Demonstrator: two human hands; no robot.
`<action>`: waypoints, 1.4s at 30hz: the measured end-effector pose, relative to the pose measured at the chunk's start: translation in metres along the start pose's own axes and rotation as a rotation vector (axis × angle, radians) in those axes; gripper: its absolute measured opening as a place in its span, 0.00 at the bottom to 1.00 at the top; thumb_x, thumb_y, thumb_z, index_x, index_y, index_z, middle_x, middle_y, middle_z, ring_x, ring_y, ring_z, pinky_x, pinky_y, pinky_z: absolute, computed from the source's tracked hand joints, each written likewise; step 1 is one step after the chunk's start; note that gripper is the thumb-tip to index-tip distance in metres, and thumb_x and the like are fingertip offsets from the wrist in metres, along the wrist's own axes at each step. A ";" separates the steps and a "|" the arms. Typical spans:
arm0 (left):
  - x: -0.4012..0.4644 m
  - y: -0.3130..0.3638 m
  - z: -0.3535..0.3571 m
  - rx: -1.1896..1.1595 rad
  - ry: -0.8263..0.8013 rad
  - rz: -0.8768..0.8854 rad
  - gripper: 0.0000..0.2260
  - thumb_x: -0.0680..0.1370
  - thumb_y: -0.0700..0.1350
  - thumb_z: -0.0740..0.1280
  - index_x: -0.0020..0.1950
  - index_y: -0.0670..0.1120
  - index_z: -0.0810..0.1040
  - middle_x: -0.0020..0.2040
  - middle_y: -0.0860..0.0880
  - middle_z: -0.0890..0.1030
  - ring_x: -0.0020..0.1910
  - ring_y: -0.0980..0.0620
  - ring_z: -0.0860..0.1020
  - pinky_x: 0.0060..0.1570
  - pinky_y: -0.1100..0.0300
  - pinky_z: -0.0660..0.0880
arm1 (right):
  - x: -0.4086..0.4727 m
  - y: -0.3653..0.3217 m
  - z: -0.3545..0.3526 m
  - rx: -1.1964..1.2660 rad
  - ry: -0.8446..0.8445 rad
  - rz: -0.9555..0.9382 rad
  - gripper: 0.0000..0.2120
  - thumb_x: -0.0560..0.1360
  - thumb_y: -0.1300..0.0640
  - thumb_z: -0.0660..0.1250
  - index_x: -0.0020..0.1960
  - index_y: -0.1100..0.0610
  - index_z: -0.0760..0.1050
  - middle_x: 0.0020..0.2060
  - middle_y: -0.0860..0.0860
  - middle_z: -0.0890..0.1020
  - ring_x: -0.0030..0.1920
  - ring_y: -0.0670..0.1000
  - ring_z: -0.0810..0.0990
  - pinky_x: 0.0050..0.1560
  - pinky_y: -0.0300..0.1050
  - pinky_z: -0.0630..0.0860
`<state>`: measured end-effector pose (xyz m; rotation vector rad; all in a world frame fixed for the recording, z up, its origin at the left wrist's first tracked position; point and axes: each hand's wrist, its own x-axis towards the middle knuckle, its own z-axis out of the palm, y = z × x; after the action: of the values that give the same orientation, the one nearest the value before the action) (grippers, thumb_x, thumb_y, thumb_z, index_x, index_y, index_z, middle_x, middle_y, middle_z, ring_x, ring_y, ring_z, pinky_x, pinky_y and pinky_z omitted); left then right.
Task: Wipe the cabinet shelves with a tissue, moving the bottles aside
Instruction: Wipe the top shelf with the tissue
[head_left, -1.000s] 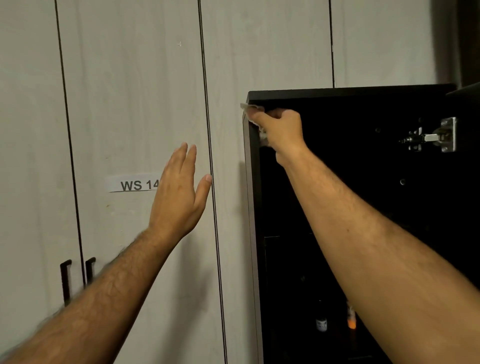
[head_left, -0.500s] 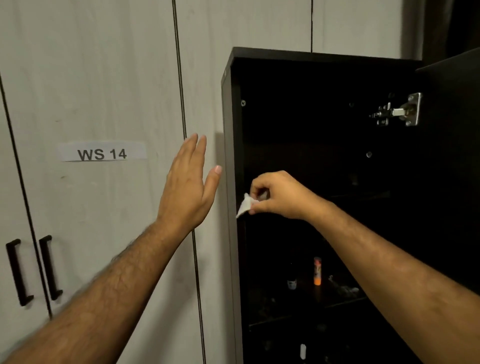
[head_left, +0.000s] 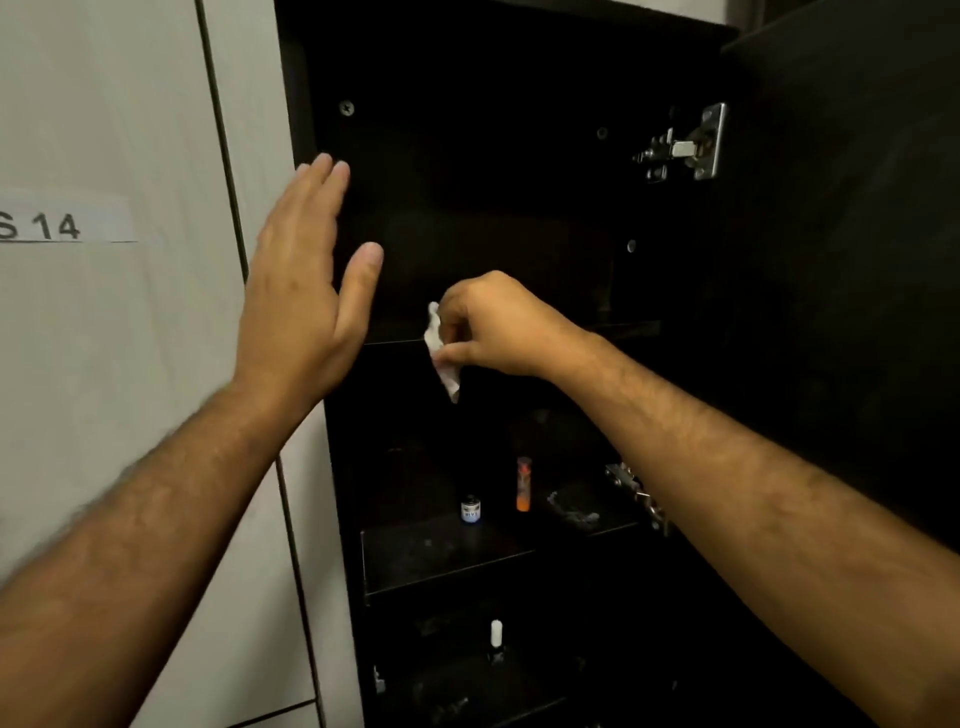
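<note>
Dark cabinet interior now fills the view: right hand, tissue pinched, has dropped from the top edge to the upper shelf, left hand spread

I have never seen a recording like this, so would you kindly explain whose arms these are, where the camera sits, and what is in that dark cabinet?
There is no machine here: a person wears a wide-angle camera on the head, so you look forward and down along their own bare arms. The left hand is raised with flat, straight fingers and holds nothing. The right hand pinches a crumpled white tissue at the front edge of an upper shelf in the open black cabinet. On the shelf below stand a small dark bottle with a blue label and an orange tube. Lower still is a white-capped bottle. The pale door on the left carries a label ending in "14".
</note>
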<state>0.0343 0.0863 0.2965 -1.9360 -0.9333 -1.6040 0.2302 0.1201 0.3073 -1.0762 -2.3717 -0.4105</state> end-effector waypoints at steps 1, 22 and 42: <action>0.000 0.005 0.005 -0.005 -0.003 0.002 0.24 0.82 0.48 0.58 0.77 0.42 0.59 0.77 0.44 0.62 0.77 0.49 0.58 0.74 0.47 0.59 | -0.001 0.005 -0.001 -0.022 0.003 0.006 0.09 0.71 0.48 0.75 0.36 0.48 0.77 0.41 0.43 0.78 0.41 0.43 0.78 0.45 0.44 0.79; 0.012 0.040 0.074 -0.043 -0.122 -0.100 0.26 0.82 0.52 0.59 0.77 0.45 0.59 0.76 0.48 0.63 0.76 0.52 0.58 0.75 0.47 0.58 | -0.047 0.108 -0.074 -0.552 -0.478 0.332 0.14 0.74 0.64 0.70 0.39 0.49 0.68 0.42 0.49 0.75 0.39 0.46 0.73 0.37 0.39 0.70; 0.027 0.028 0.099 -0.042 -0.148 -0.242 0.28 0.81 0.54 0.60 0.79 0.48 0.55 0.75 0.49 0.65 0.74 0.52 0.62 0.74 0.47 0.60 | -0.008 0.126 -0.049 -0.879 -0.472 0.251 0.06 0.80 0.59 0.63 0.53 0.55 0.78 0.46 0.51 0.81 0.54 0.53 0.80 0.60 0.51 0.70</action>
<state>0.1228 0.1440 0.3038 -2.0578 -1.2438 -1.6384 0.3462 0.1739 0.3518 -2.0131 -2.4104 -1.2952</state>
